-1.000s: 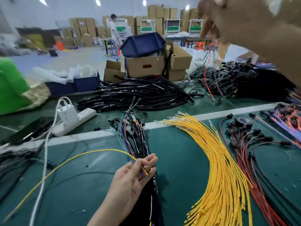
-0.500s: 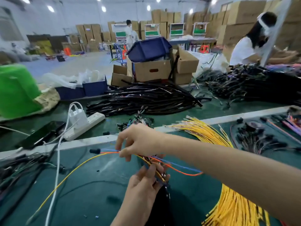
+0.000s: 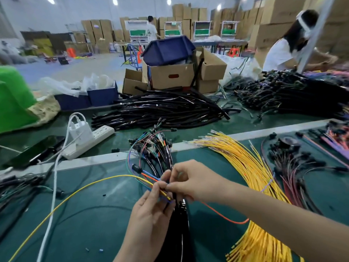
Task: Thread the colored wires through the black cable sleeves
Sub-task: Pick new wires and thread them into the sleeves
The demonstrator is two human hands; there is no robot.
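My left hand (image 3: 151,210) holds a long yellow wire (image 3: 79,190) against the top of a black sleeve bundle (image 3: 179,224) that runs down toward me. My right hand (image 3: 188,180) pinches an orange wire (image 3: 224,217) and a blue wire (image 3: 149,173) just above the left thumb. Both wires end in a black connector (image 3: 136,168). Sleeved black cables with coloured wire ends (image 3: 156,146) fan out beyond both hands. The sleeve opening is hidden by my fingers.
A thick fan of yellow wires (image 3: 245,167) lies to the right, then red and black leads (image 3: 294,167). A pile of black sleeves (image 3: 160,112) sits beyond the table seam. A white power strip (image 3: 88,140) with its cable lies at left. Boxes and another person stand behind.
My right hand came down from the upper right with the orange and blue wires and has now drawn in next to my left hand. The left hand stayed on the yellow wire.
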